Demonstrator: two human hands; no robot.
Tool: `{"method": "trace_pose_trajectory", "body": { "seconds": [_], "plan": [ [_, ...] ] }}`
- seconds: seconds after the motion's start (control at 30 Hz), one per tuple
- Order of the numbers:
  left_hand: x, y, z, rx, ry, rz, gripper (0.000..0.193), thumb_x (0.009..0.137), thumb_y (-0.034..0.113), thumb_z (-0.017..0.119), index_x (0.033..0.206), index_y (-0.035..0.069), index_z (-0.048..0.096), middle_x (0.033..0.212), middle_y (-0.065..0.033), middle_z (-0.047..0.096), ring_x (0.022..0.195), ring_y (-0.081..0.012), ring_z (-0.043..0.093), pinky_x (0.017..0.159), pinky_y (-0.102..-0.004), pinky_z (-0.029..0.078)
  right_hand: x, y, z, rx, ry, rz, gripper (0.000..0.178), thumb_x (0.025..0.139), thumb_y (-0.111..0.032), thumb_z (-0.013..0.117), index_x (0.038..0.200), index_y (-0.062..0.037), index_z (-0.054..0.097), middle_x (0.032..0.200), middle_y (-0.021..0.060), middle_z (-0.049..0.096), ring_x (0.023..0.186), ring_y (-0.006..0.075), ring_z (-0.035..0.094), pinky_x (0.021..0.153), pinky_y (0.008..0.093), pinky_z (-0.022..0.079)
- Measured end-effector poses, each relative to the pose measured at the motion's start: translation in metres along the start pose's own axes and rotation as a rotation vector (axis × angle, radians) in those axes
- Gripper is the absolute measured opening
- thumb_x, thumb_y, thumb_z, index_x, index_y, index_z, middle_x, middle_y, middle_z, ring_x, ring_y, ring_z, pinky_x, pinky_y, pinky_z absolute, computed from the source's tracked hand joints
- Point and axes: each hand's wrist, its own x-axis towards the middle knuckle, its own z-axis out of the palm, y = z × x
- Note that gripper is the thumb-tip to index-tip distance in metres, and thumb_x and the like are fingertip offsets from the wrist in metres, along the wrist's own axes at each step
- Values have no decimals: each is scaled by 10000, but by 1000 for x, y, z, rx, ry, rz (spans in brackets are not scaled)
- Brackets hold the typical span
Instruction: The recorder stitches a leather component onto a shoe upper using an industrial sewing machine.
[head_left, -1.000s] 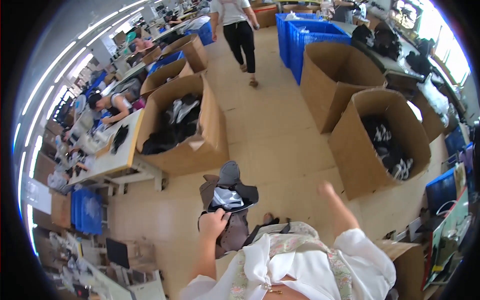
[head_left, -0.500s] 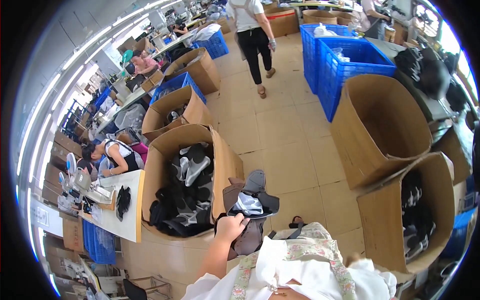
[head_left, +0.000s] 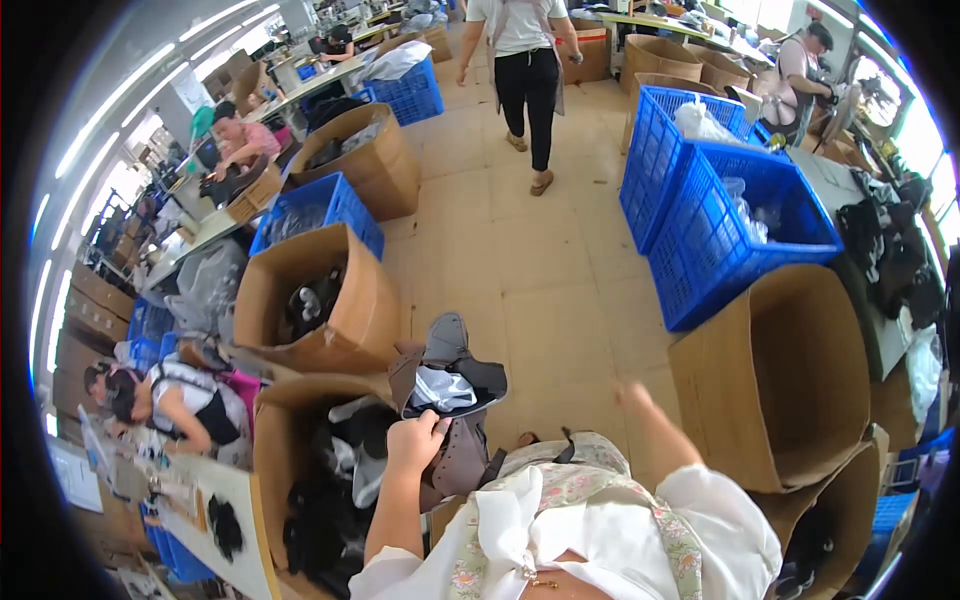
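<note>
My left hand (head_left: pixel 415 440) is closed on the edge of a bundle of dark grey-brown shoe uppers (head_left: pixel 458 455), with pale grey lining showing in the top opening. The bundle hangs in front of me, left of my floral apron (head_left: pixel 640 490). Under and beside my left forearm stands a cardboard box (head_left: pixel 275 410) of black and grey shoe uppers (head_left: pixel 350 450). Out to the right, my right hand (head_left: pixel 632 397) is raised over the floor, smeared by motion, and its fingers cannot be made out. It is apart from the tall cardboard box (head_left: pixel 715 390) on that side.
A walkway runs ahead between rows of boxes and blue crates (head_left: pixel 740 235). A person (head_left: pixel 525 80) walks in it, back turned. Left, more boxes (head_left: pixel 365 315) line worktables where seated people work. Another person (head_left: pixel 800 85) stands at the far right.
I have moved forward along the walkway; the boxes on both sides sit lower in view. My right hand has come into view on the right. The bundle stays in my left hand.
</note>
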Motion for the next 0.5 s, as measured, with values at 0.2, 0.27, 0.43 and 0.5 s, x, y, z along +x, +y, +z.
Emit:
{"method": "trace_pose_trajectory", "body": {
  "seconds": [0.2, 0.27, 0.43, 0.5],
  "plan": [
    [184, -82, 51, 28, -134, 112, 337, 843, 375, 676, 686, 107, 547, 522, -136, 548, 491, -339, 573, 466, -457, 424, -21, 82, 66, 141, -305, 274, 147, 829, -218, 698, 870, -77, 715, 749, 128, 683, 697, 258, 650, 658, 376, 520],
    [265, -102, 85, -22, -184, 161, 342, 843, 374, 677, 681, 105, 541, 519, -136, 547, 489, -335, 573, 465, -455, 423, -7, 133, 35, 19, -171, 205, 135, 816, -206, 697, 853, -78, 720, 740, 125, 685, 690, 259, 655, 645, 381, 523],
    [405, -160, 86, 61, -52, 10, 360, 834, 379, 685, 662, 108, 522, 490, -127, 516, 469, -339, 559, 452, -450, 419, 208, 9, -55, -324, 29, -269, 106, 782, -176, 695, 809, -81, 734, 719, 118, 689, 672, 260, 665, 610, 394, 529],
    [454, -180, 80, 111, -28, -5, 349, 833, 372, 687, 666, 113, 523, 488, -119, 517, 463, -329, 557, 452, -443, 422, 329, -56, -124, -452, 112, -468, 96, 769, -164, 695, 791, -82, 740, 710, 115, 690, 664, 261, 669, 596, 399, 531]
  ]
}}
